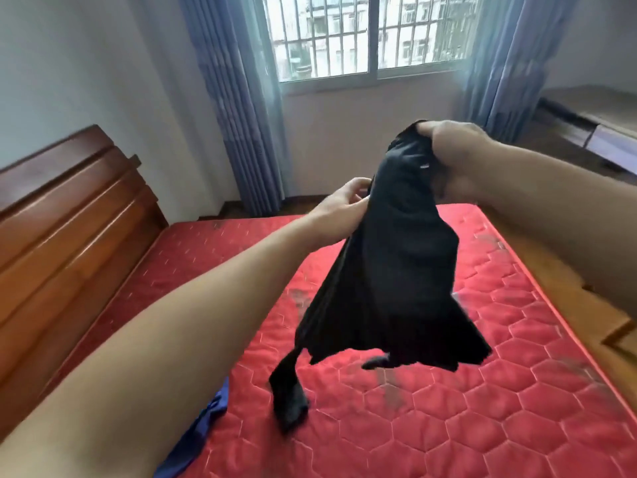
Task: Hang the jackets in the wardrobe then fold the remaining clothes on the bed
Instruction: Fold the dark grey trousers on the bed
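A black garment (396,270) hangs in the air above the red quilted mattress (482,391). My right hand (458,153) is shut on its top end, bunched in the fist. My left hand (344,205) pinches the garment's left edge a little lower. A thin black strip of the cloth dangles down and its end rests on the mattress. A blue piece of clothing (200,432) lies on the mattress at the lower left, partly hidden under my left forearm.
A wooden headboard (69,219) stands along the left. Blue curtains (241,115) frame a barred window (372,32) straight ahead. The bed's wooden frame edge (551,288) runs along the right, with a low wooden cabinet (593,119) beyond.
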Tool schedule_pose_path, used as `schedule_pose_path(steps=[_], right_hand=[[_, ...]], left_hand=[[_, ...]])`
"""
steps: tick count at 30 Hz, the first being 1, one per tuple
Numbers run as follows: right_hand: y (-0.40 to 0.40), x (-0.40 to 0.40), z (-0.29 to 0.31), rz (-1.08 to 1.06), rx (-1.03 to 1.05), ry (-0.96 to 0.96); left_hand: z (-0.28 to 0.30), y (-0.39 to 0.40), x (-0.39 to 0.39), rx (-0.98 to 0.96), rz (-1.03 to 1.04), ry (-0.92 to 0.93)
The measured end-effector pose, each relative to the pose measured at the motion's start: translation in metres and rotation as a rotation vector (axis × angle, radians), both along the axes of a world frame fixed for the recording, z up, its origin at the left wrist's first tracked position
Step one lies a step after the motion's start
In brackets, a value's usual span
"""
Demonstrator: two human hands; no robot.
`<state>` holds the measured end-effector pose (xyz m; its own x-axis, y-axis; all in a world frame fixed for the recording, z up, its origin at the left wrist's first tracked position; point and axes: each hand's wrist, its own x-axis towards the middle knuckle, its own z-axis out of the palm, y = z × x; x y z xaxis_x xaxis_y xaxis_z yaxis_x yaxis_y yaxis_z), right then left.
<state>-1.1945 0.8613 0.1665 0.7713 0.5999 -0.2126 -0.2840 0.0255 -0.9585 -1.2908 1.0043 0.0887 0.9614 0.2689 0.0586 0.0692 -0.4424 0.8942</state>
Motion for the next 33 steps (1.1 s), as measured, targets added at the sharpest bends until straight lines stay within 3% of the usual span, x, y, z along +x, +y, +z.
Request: schedule_pose_path(steps=[2,4,6,8,10,14,16,18,20,22,26,29,33], right_hand=[[-0.01,0.013,0.004,0.023,0.036,0.045],[-0.018,0.03,0.004,-0.041,0.127,0.108],[-0.023,0.046,0.001,-0.09,0.196,0.159],[-0.025,0.06,-0.008,-0.091,0.186,0.192],[-0.029,0.07,-0.017,-0.084,0.132,0.192],[-0.052,0.08,-0.037,0.052,0.028,0.109],[-0.065,0.074,-0.054,0.268,-0.056,-0.072],[-0.073,0.057,-0.074,0.459,-0.224,-0.379],[-0.073,0.046,-0.094,0.455,-0.408,-0.739],[-0.071,0.044,-0.103,0.358,-0.513,-0.916],[-0.073,0.056,-0.105,0.353,-0.595,-0.855],[-0.056,0.047,-0.106,0.336,-0.473,-0.723],[-0.023,0.032,-0.113,0.204,-0.433,-0.909]], left_hand=[[-0.002,-0.033,0.003,-0.28,0.035,-0.084],[-0.002,-0.053,0.019,-0.603,0.126,-0.039],[-0.004,-0.064,0.025,-0.701,0.046,0.044],[-0.01,-0.069,0.029,-0.61,-0.007,0.061],[-0.01,-0.069,0.038,-0.405,0.067,-0.004],[0.004,-0.064,0.054,-0.537,0.199,-0.139],[0.011,-0.061,0.06,-0.59,0.222,-0.148],[0.016,-0.06,0.065,-0.604,0.266,-0.134],[0.019,-0.058,0.066,-0.607,0.314,-0.119],[0.024,-0.053,0.065,-0.621,0.338,-0.101],[0.037,-0.042,0.054,-0.661,0.325,-0.035],[0.048,-0.044,0.049,-0.67,0.213,0.014],[0.064,-0.035,0.038,-0.636,0.129,-0.035]])
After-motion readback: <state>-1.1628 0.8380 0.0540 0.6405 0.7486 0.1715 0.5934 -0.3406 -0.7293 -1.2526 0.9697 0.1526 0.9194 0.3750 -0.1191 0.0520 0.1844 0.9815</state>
